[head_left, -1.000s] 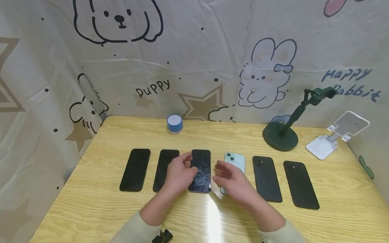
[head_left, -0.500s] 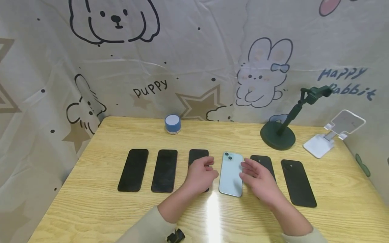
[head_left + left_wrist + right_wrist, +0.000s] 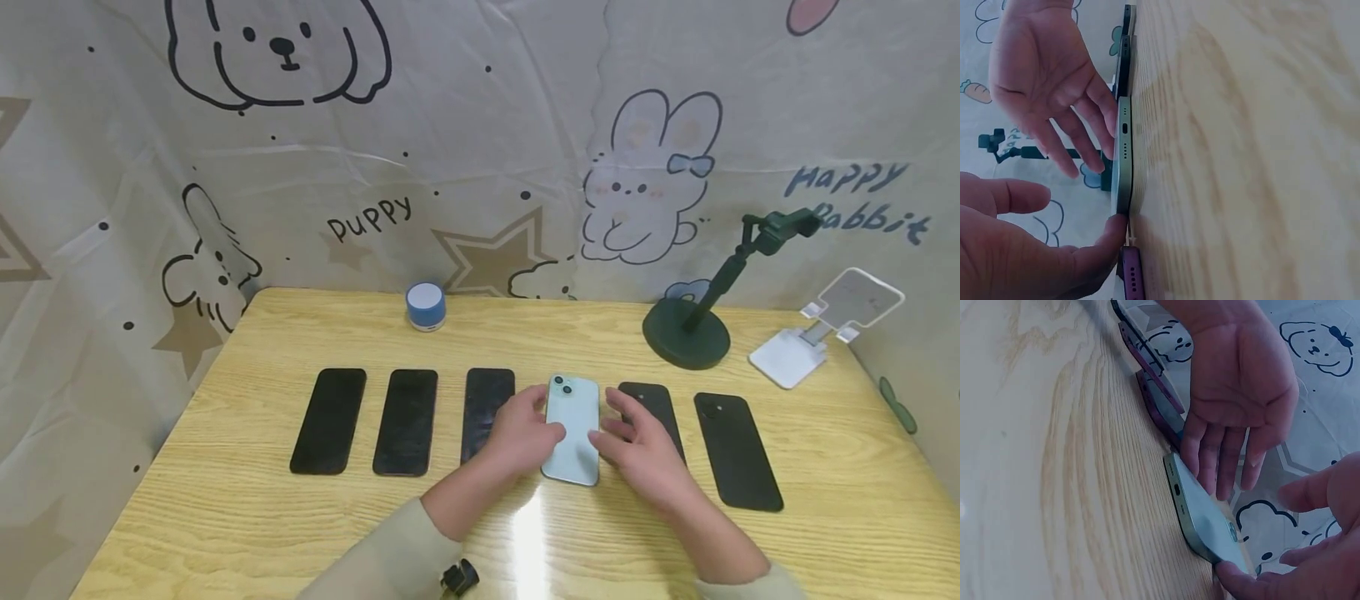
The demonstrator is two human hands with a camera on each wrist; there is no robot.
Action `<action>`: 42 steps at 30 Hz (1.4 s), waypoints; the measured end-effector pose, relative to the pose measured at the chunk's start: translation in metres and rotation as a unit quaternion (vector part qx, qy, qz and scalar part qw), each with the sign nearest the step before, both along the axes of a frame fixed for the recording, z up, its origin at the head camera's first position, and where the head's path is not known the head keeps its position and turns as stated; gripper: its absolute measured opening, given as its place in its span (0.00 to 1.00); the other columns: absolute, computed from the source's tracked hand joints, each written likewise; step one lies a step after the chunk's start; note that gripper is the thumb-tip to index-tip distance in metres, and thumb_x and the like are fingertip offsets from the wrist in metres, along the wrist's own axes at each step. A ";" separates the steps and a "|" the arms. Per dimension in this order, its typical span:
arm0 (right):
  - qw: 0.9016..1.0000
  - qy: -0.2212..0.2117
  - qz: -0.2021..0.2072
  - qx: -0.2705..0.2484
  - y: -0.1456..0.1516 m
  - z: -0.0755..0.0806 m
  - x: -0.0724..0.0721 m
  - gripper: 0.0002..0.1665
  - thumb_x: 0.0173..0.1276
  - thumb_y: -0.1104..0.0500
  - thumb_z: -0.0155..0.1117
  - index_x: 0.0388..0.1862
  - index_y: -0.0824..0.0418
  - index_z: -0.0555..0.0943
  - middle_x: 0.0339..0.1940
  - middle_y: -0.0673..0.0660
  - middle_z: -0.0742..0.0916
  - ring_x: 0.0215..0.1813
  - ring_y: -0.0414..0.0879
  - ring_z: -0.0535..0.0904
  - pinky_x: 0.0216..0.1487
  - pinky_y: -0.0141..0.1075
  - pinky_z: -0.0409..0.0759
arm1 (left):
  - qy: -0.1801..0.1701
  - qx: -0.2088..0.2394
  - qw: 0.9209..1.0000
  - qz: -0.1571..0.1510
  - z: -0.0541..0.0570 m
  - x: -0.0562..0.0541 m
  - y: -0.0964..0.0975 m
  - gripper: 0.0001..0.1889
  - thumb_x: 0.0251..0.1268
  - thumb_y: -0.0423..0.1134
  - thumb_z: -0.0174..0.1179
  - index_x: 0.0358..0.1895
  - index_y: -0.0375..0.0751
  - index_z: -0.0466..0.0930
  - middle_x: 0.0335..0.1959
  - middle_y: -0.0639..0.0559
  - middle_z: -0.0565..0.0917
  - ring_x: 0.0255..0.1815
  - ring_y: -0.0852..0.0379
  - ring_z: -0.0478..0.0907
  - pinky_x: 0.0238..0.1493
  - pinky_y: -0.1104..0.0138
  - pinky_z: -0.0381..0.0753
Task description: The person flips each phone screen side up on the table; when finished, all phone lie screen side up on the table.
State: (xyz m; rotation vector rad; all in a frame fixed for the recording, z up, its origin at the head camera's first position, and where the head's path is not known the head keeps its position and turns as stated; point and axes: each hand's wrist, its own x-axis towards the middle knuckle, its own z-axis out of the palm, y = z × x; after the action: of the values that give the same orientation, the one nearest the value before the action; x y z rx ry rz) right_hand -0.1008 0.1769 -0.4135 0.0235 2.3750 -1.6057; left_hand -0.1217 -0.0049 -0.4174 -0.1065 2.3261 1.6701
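A light green phone (image 3: 573,437) lies back up on the wooden table, its two camera lenses at the far end. My left hand (image 3: 525,427) is at its left edge; in the left wrist view a fingertip (image 3: 1117,226) reaches its side, while the thumb is raised. On the opposite edge is my right hand (image 3: 643,450), fingers loosely bent, with one fingertip (image 3: 1227,570) by the phone's side in the right wrist view. Neither hand is curled round it. My hands partly cover a dark phone (image 3: 487,396) on the left and a black phone (image 3: 660,404) on the right.
Two more dark phones, the nearer one (image 3: 405,423) and the outer one (image 3: 328,422), lie on the left. Another black phone (image 3: 738,450) is at the right. Behind stand a blue speaker-like cylinder (image 3: 426,308), a dark green stand (image 3: 686,337) and a white phone stand (image 3: 789,358).
Both hands have moved right: the left from beside the dark phone to the light green phone's left edge, the right from over that phone to its right edge. The phones stay in their row.
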 end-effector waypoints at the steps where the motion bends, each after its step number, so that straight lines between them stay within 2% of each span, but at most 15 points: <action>1: 1.000 -0.003 -0.002 -0.001 -0.001 0.000 0.000 0.43 0.72 0.60 0.62 0.79 0.65 0.54 0.79 0.65 0.58 0.73 0.64 0.62 0.63 0.53 0.71 | 0.000 -0.003 1.000 0.003 -0.001 -0.001 0.001 0.33 0.59 0.28 0.60 0.71 0.33 0.68 0.66 0.41 0.74 0.58 0.46 0.76 0.53 0.56 0.78; 11: 1.000 -0.018 -0.013 -0.003 -0.007 0.000 -0.003 0.40 0.72 0.64 0.62 0.78 0.67 0.57 0.76 0.68 0.63 0.71 0.65 0.65 0.61 0.54 0.73 | 0.018 -0.020 0.999 0.033 -0.004 -0.004 0.005 0.33 0.56 0.24 0.60 0.70 0.35 0.70 0.60 0.39 0.77 0.52 0.47 0.79 0.51 0.57 0.79; 17: 0.999 -0.030 -0.021 -0.025 -0.007 0.001 -0.008 0.39 0.71 0.67 0.60 0.78 0.68 0.57 0.76 0.68 0.62 0.72 0.65 0.64 0.59 0.51 0.76 | 0.040 -0.034 0.998 0.044 -0.005 -0.004 0.009 0.33 0.52 0.23 0.60 0.67 0.33 0.72 0.56 0.39 0.79 0.48 0.50 0.79 0.50 0.58 0.79; 21: 0.998 -0.046 -0.026 -0.041 -0.008 0.001 -0.011 0.39 0.71 0.68 0.60 0.78 0.69 0.57 0.76 0.67 0.61 0.73 0.65 0.62 0.58 0.48 0.77 | 0.052 -0.055 0.996 0.042 -0.007 -0.005 0.010 0.33 0.49 0.22 0.60 0.65 0.33 0.74 0.53 0.40 0.81 0.46 0.52 0.79 0.48 0.59 0.80; 25: 0.998 -0.050 -0.032 -0.024 -0.010 0.000 -0.011 0.40 0.69 0.70 0.61 0.77 0.68 0.58 0.76 0.68 0.62 0.71 0.65 0.64 0.58 0.49 0.77 | 0.060 -0.071 0.995 0.030 -0.007 -0.005 0.011 0.33 0.46 0.21 0.58 0.63 0.34 0.76 0.50 0.42 0.81 0.48 0.51 0.79 0.50 0.59 0.79; 30: 0.999 -0.033 -0.032 0.024 -0.014 -0.001 -0.009 0.40 0.67 0.74 0.60 0.77 0.67 0.60 0.75 0.70 0.64 0.70 0.68 0.65 0.60 0.55 0.73 | 0.040 -0.049 0.997 0.033 -0.007 -0.005 0.011 0.34 0.45 0.17 0.56 0.63 0.35 0.76 0.50 0.44 0.80 0.50 0.50 0.78 0.47 0.62 0.79; 32: 0.998 -0.028 -0.043 0.029 -0.014 -0.001 -0.007 0.41 0.66 0.76 0.60 0.77 0.67 0.61 0.75 0.68 0.64 0.69 0.66 0.68 0.59 0.52 0.76 | 0.030 -0.036 0.998 0.038 -0.007 -0.005 0.011 0.35 0.44 0.15 0.55 0.63 0.35 0.76 0.49 0.44 0.80 0.48 0.51 0.78 0.45 0.64 0.79; 37: 0.996 -0.021 -0.082 -0.001 -0.010 0.000 -0.005 0.41 0.65 0.76 0.63 0.76 0.66 0.63 0.72 0.66 0.68 0.65 0.60 0.71 0.54 0.39 0.79 | 0.022 -0.003 0.998 0.056 -0.007 -0.006 0.012 0.36 0.42 0.13 0.54 0.62 0.35 0.78 0.46 0.46 0.79 0.43 0.52 0.78 0.42 0.65 0.80; 42: 0.994 -0.015 -0.095 -0.044 -0.004 -0.004 -0.005 0.41 0.64 0.75 0.66 0.75 0.70 0.64 0.69 0.68 0.72 0.65 0.60 0.73 0.53 0.34 0.79 | 0.013 0.036 0.996 0.075 -0.007 -0.007 0.009 0.34 0.42 0.13 0.57 0.60 0.32 0.78 0.44 0.48 0.79 0.41 0.53 0.78 0.41 0.65 0.81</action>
State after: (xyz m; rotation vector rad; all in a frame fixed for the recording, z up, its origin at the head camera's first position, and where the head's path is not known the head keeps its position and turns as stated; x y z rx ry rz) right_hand -0.1061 0.1727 -0.4177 0.2615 2.3364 -1.7788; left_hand -0.1287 0.0041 -0.4241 -0.2521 2.3245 1.8339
